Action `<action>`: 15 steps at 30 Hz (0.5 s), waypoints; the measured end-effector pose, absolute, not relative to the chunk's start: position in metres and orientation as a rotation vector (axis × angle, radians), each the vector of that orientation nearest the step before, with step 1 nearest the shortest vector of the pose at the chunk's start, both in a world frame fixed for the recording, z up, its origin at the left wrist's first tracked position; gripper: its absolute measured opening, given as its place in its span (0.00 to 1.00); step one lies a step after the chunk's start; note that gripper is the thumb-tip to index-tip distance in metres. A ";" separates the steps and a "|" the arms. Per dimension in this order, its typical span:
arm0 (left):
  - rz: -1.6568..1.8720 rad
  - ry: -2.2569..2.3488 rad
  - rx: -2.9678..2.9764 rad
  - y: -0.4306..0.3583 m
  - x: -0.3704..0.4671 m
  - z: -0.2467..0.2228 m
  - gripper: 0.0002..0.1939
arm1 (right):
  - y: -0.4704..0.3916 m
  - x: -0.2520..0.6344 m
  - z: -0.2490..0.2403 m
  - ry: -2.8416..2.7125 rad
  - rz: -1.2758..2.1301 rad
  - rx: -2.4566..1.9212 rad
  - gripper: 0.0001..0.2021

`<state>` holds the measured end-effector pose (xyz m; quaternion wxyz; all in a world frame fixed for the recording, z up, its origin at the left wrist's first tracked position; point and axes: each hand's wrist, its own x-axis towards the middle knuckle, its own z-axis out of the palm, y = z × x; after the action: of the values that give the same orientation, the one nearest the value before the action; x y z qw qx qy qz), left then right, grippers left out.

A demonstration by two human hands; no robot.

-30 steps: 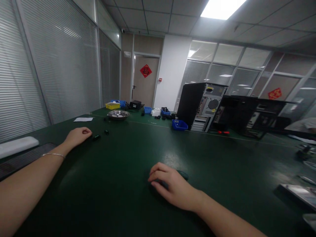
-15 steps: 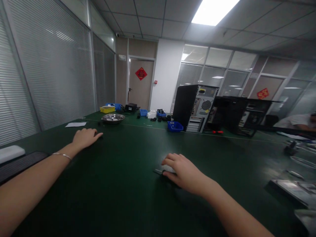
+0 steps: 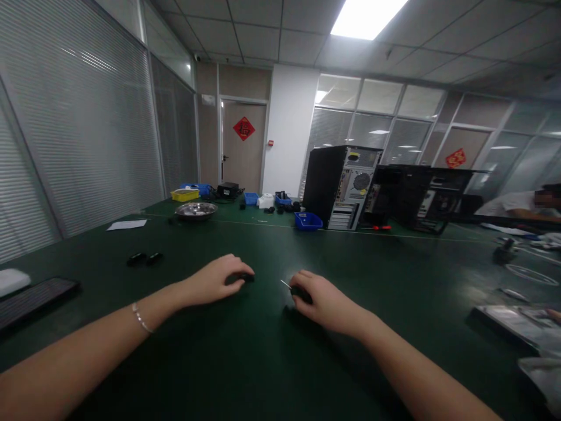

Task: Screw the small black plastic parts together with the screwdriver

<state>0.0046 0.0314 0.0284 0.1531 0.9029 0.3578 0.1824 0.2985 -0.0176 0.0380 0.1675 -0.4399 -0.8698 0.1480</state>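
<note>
My left hand (image 3: 214,282) is closed around a small black part (image 3: 246,276), just above the middle of the green table. What kind of part it is, I cannot make out. Across from it, my right hand (image 3: 326,299) grips a screwdriver (image 3: 302,294) by its dark handle. Its thin metal shaft points left toward the black part, with a gap between them. Two more small black pieces (image 3: 145,258) lie on the table beyond my left forearm.
A black keyboard (image 3: 37,299) lies at the left edge. Farther back are a metal bowl (image 3: 196,211), a blue bin (image 3: 308,221) and a computer tower (image 3: 342,187). Metal-coloured equipment (image 3: 508,327) lies at the right. A person (image 3: 511,204) sits at the far right.
My left hand has come right and closer from the far left of the table, now with a black part in it. My right hand keeps the screwdriver, its shaft tilted slightly differently.
</note>
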 end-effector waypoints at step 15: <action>0.591 0.933 2.422 -0.003 0.046 0.002 0.14 | -0.015 0.287 0.014 -2.377 0.449 -1.160 0.11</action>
<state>0.0462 -0.0031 0.0018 0.2373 0.8839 0.3405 0.2155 0.2871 -0.0146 0.0138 0.2274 -0.4211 -0.8628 0.1630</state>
